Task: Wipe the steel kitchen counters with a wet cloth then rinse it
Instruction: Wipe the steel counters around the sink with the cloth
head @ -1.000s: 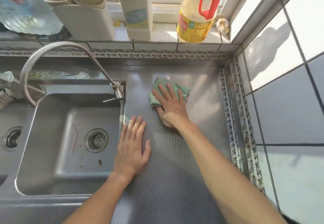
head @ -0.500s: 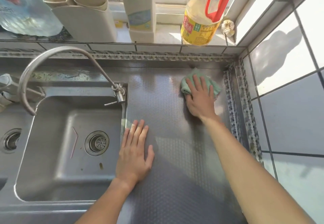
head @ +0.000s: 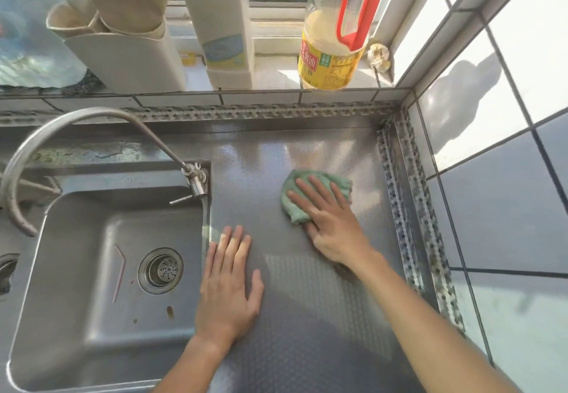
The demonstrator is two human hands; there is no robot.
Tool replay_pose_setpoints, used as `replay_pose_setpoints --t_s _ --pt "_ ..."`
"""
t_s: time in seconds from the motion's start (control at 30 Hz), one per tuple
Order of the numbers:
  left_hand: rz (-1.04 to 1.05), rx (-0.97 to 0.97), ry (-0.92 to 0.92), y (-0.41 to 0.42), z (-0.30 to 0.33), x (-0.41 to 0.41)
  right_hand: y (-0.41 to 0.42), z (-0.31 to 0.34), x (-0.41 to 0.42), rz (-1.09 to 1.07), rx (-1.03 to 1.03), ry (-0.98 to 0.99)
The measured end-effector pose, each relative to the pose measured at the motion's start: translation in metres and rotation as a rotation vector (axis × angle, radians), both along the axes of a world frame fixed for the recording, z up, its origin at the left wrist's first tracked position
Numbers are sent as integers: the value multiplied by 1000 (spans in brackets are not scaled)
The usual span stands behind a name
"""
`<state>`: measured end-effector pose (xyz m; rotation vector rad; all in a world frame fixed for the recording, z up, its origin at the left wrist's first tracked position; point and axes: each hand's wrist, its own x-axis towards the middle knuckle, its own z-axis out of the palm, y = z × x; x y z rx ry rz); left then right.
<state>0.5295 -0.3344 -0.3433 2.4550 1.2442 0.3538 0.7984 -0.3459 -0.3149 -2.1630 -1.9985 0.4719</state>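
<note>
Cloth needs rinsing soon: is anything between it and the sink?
Nothing visible blocks it. Bare counter lies between the green cloth and the sink; the left hand rests flat nearer the front.

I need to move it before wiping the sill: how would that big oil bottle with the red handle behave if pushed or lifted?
The oil bottle looks only partly full, so probably moderately heavy. It stands tall near the sill's edge, so a high push might tip it. Its red handle likely gives the safest grip.

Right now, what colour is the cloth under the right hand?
Green. The cloth shows best in the head view, pressed flat under the right hand.
</note>
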Motion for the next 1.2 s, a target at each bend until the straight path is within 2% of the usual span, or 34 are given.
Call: replay_pose_setpoints --t_s 0.13,0.23,0.3,0.37,0.53,0.67,0.73,0.87,0.97,1.07,1.2 --pt "6 -4 6 0 -1 0 13 4 68 -444 -9 -15" --pt "2 -3 -3 0 -1 0 59 3 75 -562 -26 -41" --pt "4 1 11 0 -1 0 83 0 52 -621 -22 -46" --pt "3 4 23 -1 0 0 96 -1 14 -573 -8 -48" --pt "5 14 18 0 2 1 121 3 -79 -87 15 40" --pt "8 36 16 1 4 2 74 2 -80 194 -30 20" --pt "6 46 4 1 4 1 27 -1 -58 120 -51 9" --pt "3 28 -5 0 6 1 -70 1 -5 -386 11 15" --pt "3 18 -4 -1 8 1 -89 0 -19 -580 -13 -38" --pt "6 -1 -11 -1 10 3 -93 1 -81 -513 -20 -18" --pt "-8 -6 -17 -1 11 1 -150 6 -139 -109 -58 18"
